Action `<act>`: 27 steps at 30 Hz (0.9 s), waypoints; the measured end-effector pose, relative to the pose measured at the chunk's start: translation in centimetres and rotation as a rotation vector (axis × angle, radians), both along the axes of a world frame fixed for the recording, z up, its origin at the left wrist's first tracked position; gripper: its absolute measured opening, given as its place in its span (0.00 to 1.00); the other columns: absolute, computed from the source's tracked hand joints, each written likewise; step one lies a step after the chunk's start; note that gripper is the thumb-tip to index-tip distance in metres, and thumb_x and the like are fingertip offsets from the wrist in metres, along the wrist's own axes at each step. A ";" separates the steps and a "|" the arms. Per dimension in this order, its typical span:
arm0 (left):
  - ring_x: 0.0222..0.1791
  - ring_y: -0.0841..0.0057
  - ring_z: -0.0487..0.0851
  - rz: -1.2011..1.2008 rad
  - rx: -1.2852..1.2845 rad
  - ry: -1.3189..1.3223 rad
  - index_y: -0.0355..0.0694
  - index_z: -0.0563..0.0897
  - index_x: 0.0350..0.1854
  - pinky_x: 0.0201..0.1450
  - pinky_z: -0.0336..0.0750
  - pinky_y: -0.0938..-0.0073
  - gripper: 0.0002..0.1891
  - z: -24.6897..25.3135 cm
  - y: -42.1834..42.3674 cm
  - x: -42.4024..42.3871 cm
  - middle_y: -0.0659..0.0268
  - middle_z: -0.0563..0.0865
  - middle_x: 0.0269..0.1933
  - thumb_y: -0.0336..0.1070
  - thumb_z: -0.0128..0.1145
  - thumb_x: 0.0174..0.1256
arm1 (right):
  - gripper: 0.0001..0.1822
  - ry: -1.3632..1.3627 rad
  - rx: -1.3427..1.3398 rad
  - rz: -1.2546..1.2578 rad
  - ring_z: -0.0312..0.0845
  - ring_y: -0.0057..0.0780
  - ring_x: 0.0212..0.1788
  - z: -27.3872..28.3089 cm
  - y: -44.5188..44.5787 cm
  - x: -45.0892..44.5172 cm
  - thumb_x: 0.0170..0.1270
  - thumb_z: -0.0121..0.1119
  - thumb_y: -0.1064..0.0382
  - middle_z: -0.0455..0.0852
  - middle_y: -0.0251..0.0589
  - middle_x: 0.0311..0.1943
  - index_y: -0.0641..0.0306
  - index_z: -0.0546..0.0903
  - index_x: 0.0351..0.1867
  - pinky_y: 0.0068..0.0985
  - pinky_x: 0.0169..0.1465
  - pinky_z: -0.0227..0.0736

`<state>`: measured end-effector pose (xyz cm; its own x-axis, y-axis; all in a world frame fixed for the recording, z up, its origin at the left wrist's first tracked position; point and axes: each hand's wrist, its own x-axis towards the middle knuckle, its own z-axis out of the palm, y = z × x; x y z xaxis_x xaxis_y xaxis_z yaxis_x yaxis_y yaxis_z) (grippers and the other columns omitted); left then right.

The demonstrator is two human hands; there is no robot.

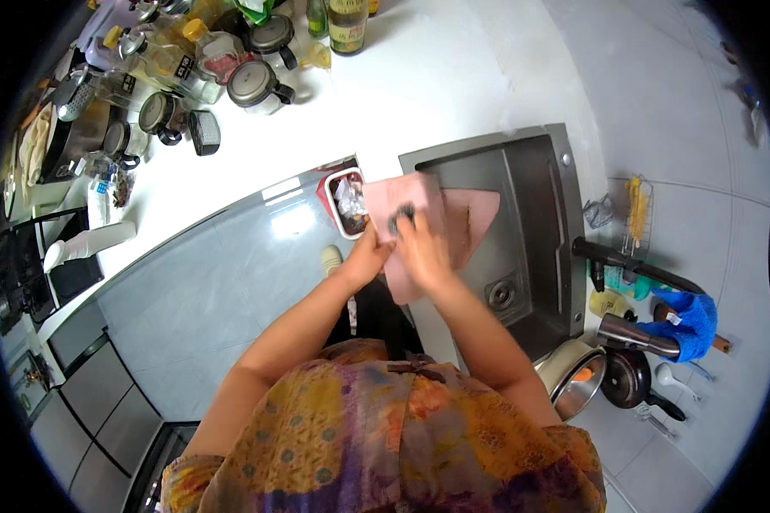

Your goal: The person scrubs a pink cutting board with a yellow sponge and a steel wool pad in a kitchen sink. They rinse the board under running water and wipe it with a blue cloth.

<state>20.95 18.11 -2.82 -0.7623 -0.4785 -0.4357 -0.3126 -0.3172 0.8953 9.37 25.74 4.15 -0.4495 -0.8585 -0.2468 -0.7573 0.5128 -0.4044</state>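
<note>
A pink sheet (pixel 394 195), perhaps a mat or thick cloth, is held up at the near-left side of the stainless-steel sink (pixel 494 167). Its far part hangs over the basin and shows dark streaks along a fold. My left hand (pixel 367 256) grips the sheet's left edge. In my right hand (pixel 423 250) is a small dark scrubber (pixel 401 219), possibly steel wool, pressed against the pink surface. The right hand is slightly blurred, and its fingers partly hide the scrubber. Just left of the sheet stands a white-rimmed waste bin (pixel 348 204) with plastic and scraps inside.
Bottles and lidded glass jars (pixel 251 86) crowd the white countertop (pixel 423 77) at upper left. Right of the sink are a black faucet (pixel 635 263), a blue cloth (pixel 686 324), a steel pot (pixel 574 378) and a frying pan (pixel 627 378). A drain (pixel 500 294) shows in the basin.
</note>
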 end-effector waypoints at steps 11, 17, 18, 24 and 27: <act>0.49 0.65 0.83 -0.128 -0.210 -0.160 0.29 0.67 0.59 0.50 0.78 0.65 0.21 -2.9 0.7 0.7 0.52 0.84 0.48 0.29 0.56 0.68 | 0.07 0.146 -0.160 0.016 0.80 0.56 0.36 -1.5 -3.8 -1.1 0.63 0.53 0.63 0.75 0.50 0.40 0.57 0.76 0.42 0.50 0.37 0.78; 0.57 0.60 0.81 -0.149 -0.139 -0.171 0.29 0.67 0.60 0.58 0.76 0.68 0.22 -0.7 0.3 -0.3 0.47 0.83 0.50 0.30 0.57 0.67 | 0.09 0.124 -0.145 0.065 0.81 0.55 0.34 -1.7 -3.9 -1.7 0.63 0.52 0.62 0.76 0.50 0.41 0.54 0.77 0.44 0.48 0.36 0.78; 0.57 0.59 0.81 -0.211 -0.123 -0.289 0.29 0.67 0.60 0.59 0.75 0.68 0.22 1.2 -0.3 -1.0 0.46 0.83 0.51 0.31 0.57 0.67 | 0.10 0.130 -0.045 0.009 0.82 0.53 0.36 -1.0 -5.0 -3.3 0.64 0.51 0.62 0.76 0.50 0.41 0.53 0.77 0.46 0.49 0.35 0.78; 0.49 0.53 0.83 -0.144 -0.257 -0.163 0.23 0.61 0.62 0.50 0.77 0.64 0.28 1.2 0.1 -0.4 0.43 0.83 0.45 0.32 0.57 0.67 | 0.10 0.117 -0.100 0.075 0.82 0.52 0.41 -2.5 -2.2 -0.2 0.64 0.53 0.63 0.77 0.51 0.45 0.54 0.77 0.46 0.48 0.37 0.78; 0.45 0.53 0.83 -0.111 -0.281 -0.090 0.24 0.62 0.61 0.47 0.77 0.63 0.27 -2.4 1.0 0.4 0.44 0.82 0.43 0.35 0.57 0.67 | 0.10 0.169 -0.139 0.078 0.81 0.52 0.41 -2.5 -4.5 -1.4 0.64 0.51 0.64 0.77 0.52 0.43 0.57 0.78 0.45 0.48 0.42 0.78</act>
<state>21.33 19.12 -5.21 -0.7811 -0.5059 -0.3661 -0.4131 -0.0210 0.9104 8.02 21.24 1.64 -0.4058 -0.9125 -0.0511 -0.8551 0.3989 -0.3312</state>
